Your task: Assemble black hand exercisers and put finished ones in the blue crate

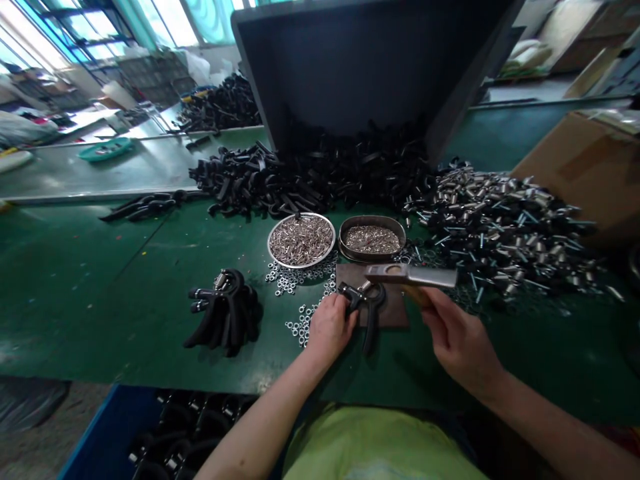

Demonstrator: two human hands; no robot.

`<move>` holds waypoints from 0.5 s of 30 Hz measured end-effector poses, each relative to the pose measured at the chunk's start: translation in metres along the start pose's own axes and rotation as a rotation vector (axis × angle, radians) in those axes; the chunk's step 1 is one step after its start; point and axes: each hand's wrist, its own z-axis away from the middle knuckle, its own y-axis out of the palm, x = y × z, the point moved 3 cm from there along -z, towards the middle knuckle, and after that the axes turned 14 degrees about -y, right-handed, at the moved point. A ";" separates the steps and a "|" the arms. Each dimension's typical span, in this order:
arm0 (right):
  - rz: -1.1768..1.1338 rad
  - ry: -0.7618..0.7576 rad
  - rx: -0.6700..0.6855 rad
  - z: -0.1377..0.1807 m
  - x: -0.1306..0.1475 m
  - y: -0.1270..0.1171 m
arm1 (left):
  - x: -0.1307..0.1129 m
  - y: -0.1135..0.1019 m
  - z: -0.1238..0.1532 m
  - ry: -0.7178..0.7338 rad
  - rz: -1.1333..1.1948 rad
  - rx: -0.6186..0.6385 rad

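The front edge of the bench (125, 287) runs just ahead of the person's shirt (375, 443), with a blue crate (90, 440) of black grips below it at the left. The widest stretch of bare green top lies left of a bunch of grips (225, 317); a narrower strip parts that bunch from the scattered nuts (300, 328). The far side is closed in by heaped black handles (280, 180) and a tipped bin (360, 60). A heap of metal parts (505, 227) crowds the right, reaching toward a box (580, 160). Just beyond the plate (395, 317), a dish (301, 267) of pins and a tin (373, 257) of small parts stand side by side, leaving little room there.

The left hand (331, 327) is closed on one arm of a grip (371, 320), which lies over the plate, its other arm pointing toward the front edge. The right hand (463, 337) is wrapped around the handle of a hammer (433, 276), fingers curled; the head is over the plate's far side, near the grip's spring. Whether they touch cannot be told.
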 end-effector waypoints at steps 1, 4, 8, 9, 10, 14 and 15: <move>0.025 -0.011 0.055 0.002 0.000 0.004 | 0.000 0.000 0.000 0.004 -0.002 0.001; 0.077 0.001 0.301 0.009 -0.006 0.021 | 0.000 0.000 -0.001 0.006 -0.015 0.010; 0.124 0.075 0.251 0.014 -0.018 0.019 | -0.001 0.000 -0.007 -0.026 -0.023 0.078; 0.153 0.083 0.206 0.017 -0.021 0.016 | 0.000 -0.001 -0.009 -0.044 -0.019 0.097; 0.188 0.089 0.166 0.021 -0.025 0.012 | 0.002 -0.004 -0.011 -0.060 -0.011 0.107; 0.329 0.090 0.088 0.052 -0.048 0.007 | 0.025 -0.039 -0.016 -0.138 0.067 -0.003; 0.346 0.091 0.078 0.062 -0.056 0.010 | 0.036 -0.054 -0.015 -0.172 0.087 -0.069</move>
